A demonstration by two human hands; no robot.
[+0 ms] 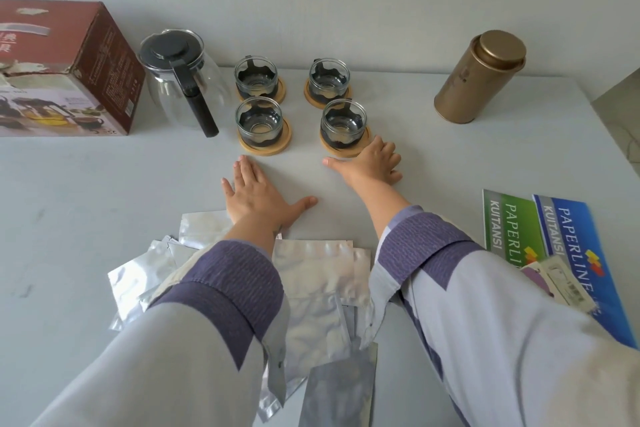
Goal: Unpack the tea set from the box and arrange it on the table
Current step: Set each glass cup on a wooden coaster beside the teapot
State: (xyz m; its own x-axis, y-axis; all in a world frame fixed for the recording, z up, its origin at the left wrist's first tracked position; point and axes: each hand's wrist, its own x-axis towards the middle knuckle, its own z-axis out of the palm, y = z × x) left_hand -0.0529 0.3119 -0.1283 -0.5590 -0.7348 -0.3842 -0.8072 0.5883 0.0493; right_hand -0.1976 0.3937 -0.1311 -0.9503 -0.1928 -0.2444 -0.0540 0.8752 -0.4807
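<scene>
A glass teapot (pixel 183 80) with a black lid and handle stands beside the red tea set box (pixel 65 69) at the back left. Several glass cups sit on round wooden coasters in a square: far left (pixel 257 77), far right (pixel 329 77), near left (pixel 259 120), near right (pixel 343 125). My left hand (pixel 258 196) lies flat on the table, fingers spread, in front of the near left cup. My right hand (pixel 372 163) lies flat too, its fingertips touching the near right cup's coaster (pixel 329 149). Neither hand holds anything.
A gold tin canister (pixel 479 76) stands at the back right. Several silver foil pouches (pixel 311 277) lie under my forearms near the front. Green and blue receipt books (pixel 540 236) lie at the right. The table (pixel 86 201) ends at the right, past the canister.
</scene>
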